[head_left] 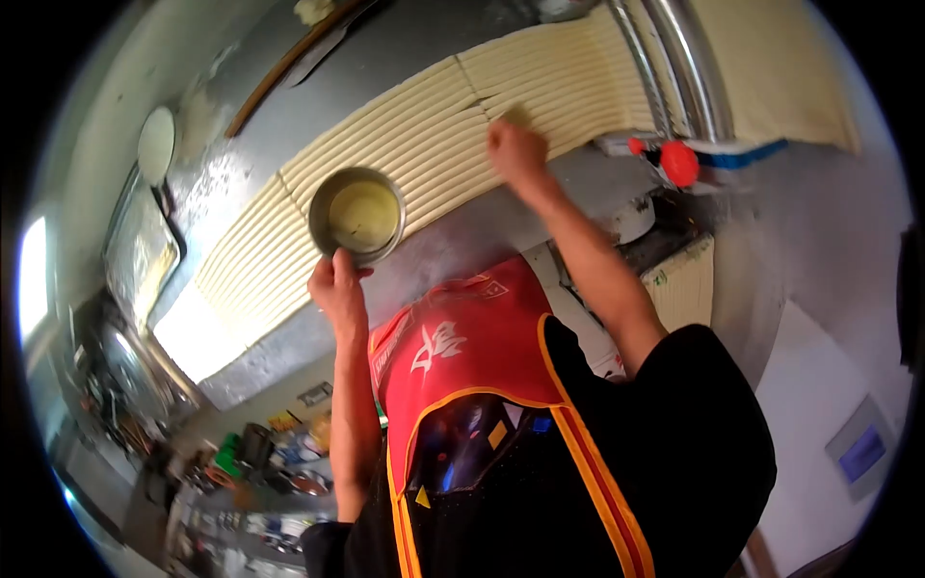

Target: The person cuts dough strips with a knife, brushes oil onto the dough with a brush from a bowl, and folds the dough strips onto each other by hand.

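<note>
My left hand (339, 291) grips the near rim of a round metal bowl (316, 223), thumb on the edge. Inside it lies a pale yellow liquid (364, 212). The bowl is over a long band of pale dough strips (414, 144), laid side by side on the metal worktop. Farther right, my right hand (520, 154) is closed above the strips, close to their surface. A small pale tip shows past its fingers, but blur hides what it is. Short dark gaps cross the strips near that hand.
Shiny metal rollers (689, 72) stand at the right end of the strips, with a wide dough sheet (790, 72) beyond. A red knob (678, 164) sits below them. A long wooden-edged tool (279, 82) lies at the back, and a metal tray (176, 241) at the left.
</note>
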`<act>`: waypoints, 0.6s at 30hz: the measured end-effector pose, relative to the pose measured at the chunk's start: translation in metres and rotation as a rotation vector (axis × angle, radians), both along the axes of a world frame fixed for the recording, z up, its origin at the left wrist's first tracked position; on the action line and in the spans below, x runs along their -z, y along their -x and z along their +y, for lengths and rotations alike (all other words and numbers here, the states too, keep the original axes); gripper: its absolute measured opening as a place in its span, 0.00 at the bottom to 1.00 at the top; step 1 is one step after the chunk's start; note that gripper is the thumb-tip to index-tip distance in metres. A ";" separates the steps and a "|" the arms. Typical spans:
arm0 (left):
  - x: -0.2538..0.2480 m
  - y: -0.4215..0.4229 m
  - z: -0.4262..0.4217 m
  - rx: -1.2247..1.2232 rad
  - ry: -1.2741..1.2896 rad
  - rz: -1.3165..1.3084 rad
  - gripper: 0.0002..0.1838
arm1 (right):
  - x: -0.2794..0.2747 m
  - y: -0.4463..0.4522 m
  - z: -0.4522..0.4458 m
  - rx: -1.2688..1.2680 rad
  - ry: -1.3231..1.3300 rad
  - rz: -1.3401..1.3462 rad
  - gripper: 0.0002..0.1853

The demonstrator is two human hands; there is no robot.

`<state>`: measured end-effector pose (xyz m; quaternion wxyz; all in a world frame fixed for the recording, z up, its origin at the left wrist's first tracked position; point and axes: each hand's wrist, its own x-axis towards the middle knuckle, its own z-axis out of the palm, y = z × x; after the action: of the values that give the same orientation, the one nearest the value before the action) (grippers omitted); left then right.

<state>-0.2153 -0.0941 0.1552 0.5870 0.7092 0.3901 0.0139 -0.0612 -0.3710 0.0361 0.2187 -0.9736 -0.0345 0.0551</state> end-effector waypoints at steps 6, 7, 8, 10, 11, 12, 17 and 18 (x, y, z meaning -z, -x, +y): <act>0.033 -0.017 -0.008 0.025 -0.010 -0.002 0.17 | -0.055 0.053 0.030 -0.111 -0.615 0.165 0.05; 0.037 -0.017 -0.009 0.031 -0.021 -0.017 0.17 | -0.076 0.049 0.024 -0.127 -0.614 0.178 0.05; 0.037 -0.018 -0.012 0.014 -0.022 -0.011 0.17 | -0.105 0.041 0.020 0.012 -0.750 0.190 0.06; 0.031 -0.024 -0.018 0.094 -0.068 0.020 0.18 | -0.149 0.032 0.025 0.149 -0.879 0.210 0.07; 0.029 -0.027 -0.020 0.126 -0.083 0.029 0.18 | -0.166 0.031 0.030 0.117 -0.999 0.270 0.08; 0.029 -0.029 -0.024 0.121 -0.080 0.027 0.18 | -0.174 0.030 0.033 0.087 -1.117 0.329 0.09; 0.022 -0.042 -0.034 0.200 -0.103 0.035 0.17 | -0.128 0.032 0.077 -0.088 -0.870 0.309 0.08; 0.023 -0.044 -0.036 0.203 -0.096 0.031 0.17 | -0.130 0.028 0.081 -0.150 -0.790 0.320 0.08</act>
<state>-0.1710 -0.1302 0.1319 0.5446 0.7726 0.3241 -0.0378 -0.0894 -0.2902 0.1657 0.5727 -0.7891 -0.0890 0.2036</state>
